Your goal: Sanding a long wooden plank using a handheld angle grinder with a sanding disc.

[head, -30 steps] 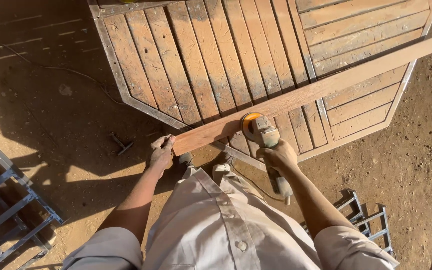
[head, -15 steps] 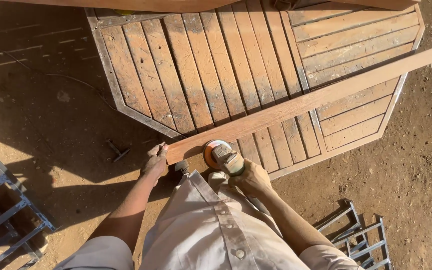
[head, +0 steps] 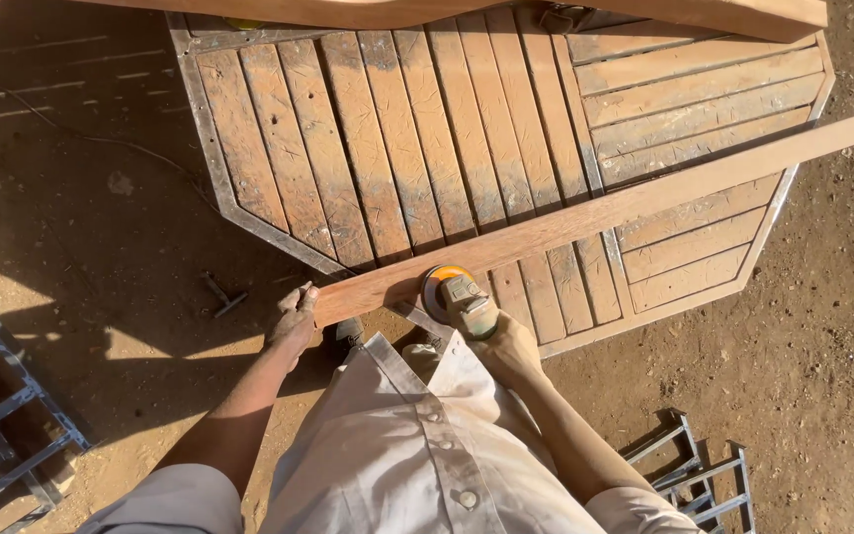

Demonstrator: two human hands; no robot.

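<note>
My left hand (head: 294,318) clamps the near end of a long wooden plank (head: 605,210), fingers curled over its squared tip; the plank is smooth, reddish-brown and straight-edged, running up and to the right across a slatted wooden panel (head: 397,148) that lies flat on the dirt ground (head: 81,178); my right hand (head: 506,341) is wrapped tight round the body of a power sander (head: 452,292), whose round orange disc sits against the plank's lower edge, just beside its near end; the panel is angular, cut to a slanted outline, its weathered slats grooved and paler than the plank, bordered by a grey frame; the ground is dusty brown and gritty; grey metal frames (head: 2,435) lie at my left, and another metal rack (head: 694,470) at my right.
</note>
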